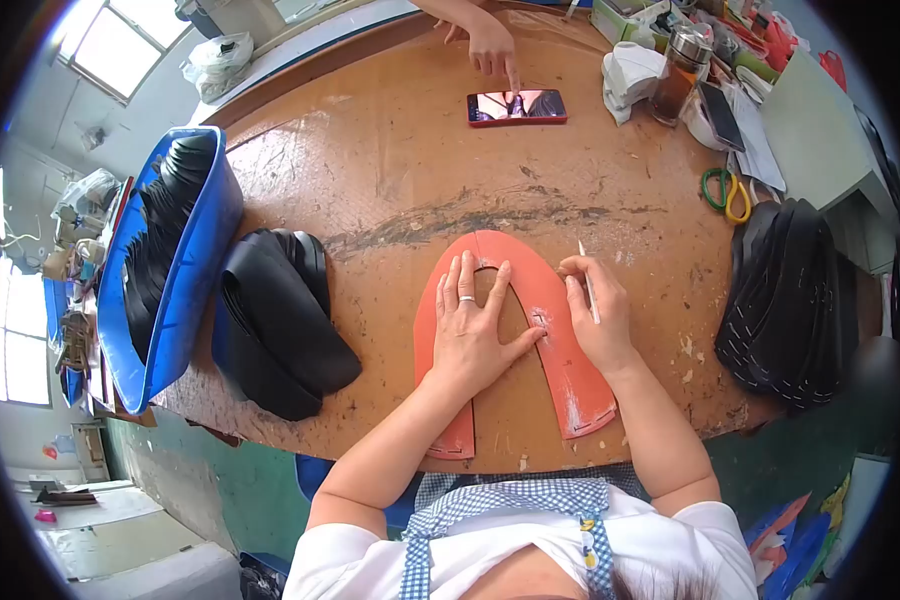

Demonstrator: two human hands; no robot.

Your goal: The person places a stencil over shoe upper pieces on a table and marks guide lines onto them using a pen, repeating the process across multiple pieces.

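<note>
Chiefly, watch for the flat, orange-red, horseshoe-shaped sheet [552, 292] creeping: it lies on the worn brown tabletop [390, 190] straight in front of you, steadied by your left hand [467, 330], which presses flat with fingers spread rather than gripping. The thumb reaches across to the right leg, so uneven pressure could pivot the piece and swing its lower ends. Your right hand [600, 308] is closed around a slender white pen-like tool [594, 302], one end pointing away from you; if the wrist slips, it could stray across the leg. Whether that hand also rests on the sheet, you cannot tell from this angle. As for edges, the left leg's end sits just inside the table's near rim, so a tug toward you could carry it over. Leftward, the folded black sheet stack [290, 325] limits your sweep; rightward, you have room before the white-stitched black pile [785, 300]. Ahead, room runs to the red-cased phone [517, 106], where another person's hand [492, 45] points.
</note>
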